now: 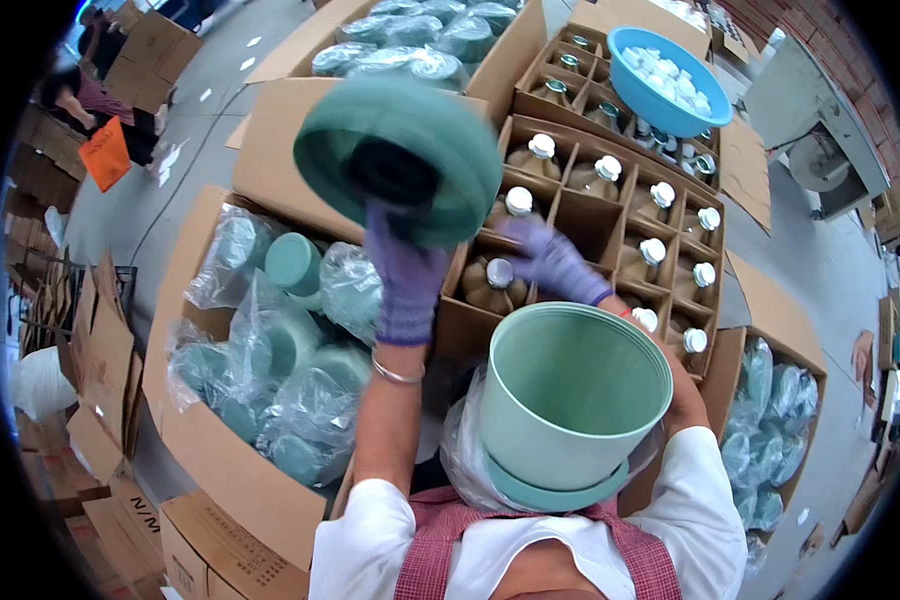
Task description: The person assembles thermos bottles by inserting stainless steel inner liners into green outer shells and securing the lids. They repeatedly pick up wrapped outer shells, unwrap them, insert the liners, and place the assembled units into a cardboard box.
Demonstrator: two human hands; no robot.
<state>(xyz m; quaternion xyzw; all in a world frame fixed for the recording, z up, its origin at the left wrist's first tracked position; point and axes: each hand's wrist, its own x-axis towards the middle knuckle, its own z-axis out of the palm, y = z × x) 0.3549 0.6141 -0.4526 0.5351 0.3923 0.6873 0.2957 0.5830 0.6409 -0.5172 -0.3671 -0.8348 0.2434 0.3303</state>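
My left hand (407, 262), in a purple glove, is raised with its fingers closed on a green round planter part (320, 150) with a dark centre, smeared by motion. My right hand (560, 262), gloved the same way, reaches over a divided carton (450, 325) of bottles. Its fingers look spread beside a white-capped bottle (490, 290), and I see nothing held in them. Close to my body, a pale green pot (515, 430) stands upright on a green saucer (560, 490), with clear plastic wrap bunched around it.
At left is an open carton (205, 430) of plastic-wrapped green pots; a smaller one (785, 500) stands at right. A blue basin (620, 75) of white caps rests on the far bottle carton. Farther left, a person carries an orange bag (110, 155).
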